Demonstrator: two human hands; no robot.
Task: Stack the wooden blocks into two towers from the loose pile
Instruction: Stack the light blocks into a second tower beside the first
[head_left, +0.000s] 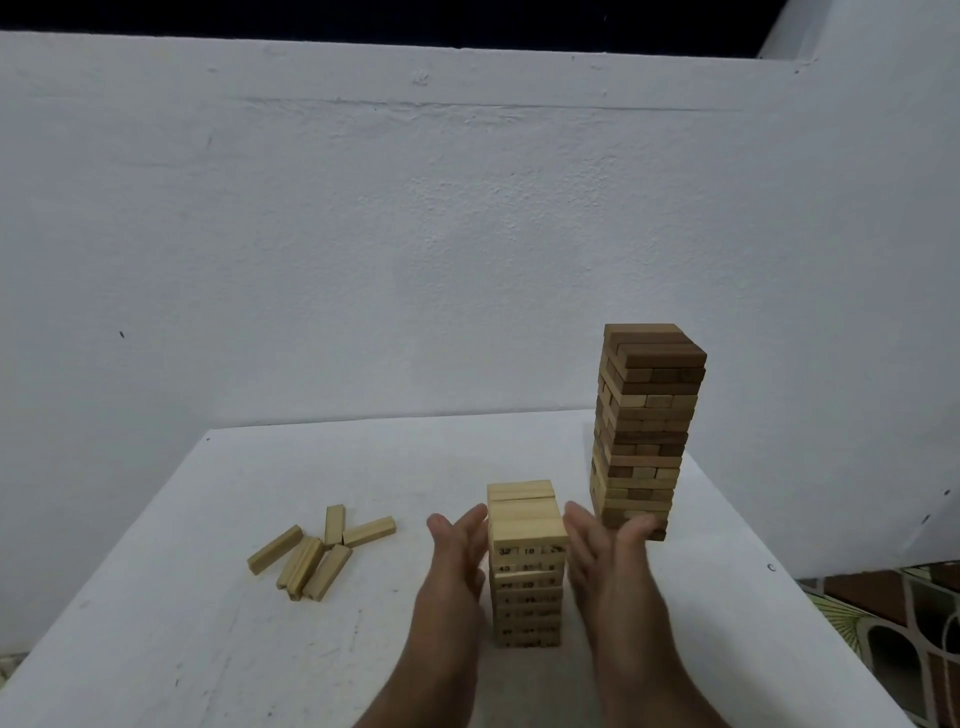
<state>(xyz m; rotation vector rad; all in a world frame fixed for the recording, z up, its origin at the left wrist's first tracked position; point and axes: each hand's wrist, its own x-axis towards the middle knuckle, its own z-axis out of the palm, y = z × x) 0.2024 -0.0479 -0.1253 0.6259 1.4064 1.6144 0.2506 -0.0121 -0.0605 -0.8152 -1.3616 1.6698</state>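
A short tower of pale numbered blocks stands near the front middle of the white table. My left hand lies flat against its left side with fingers straight. On the tower's right side is my right hand, also flat with straight fingers. A taller tower of mixed dark and light blocks rises behind and to the right. A loose pile of several pale blocks lies on the table to the left.
A white plaster wall stands right behind the table. The table's right edge drops to a patterned tiled floor. The tall tower stands close behind my right hand.
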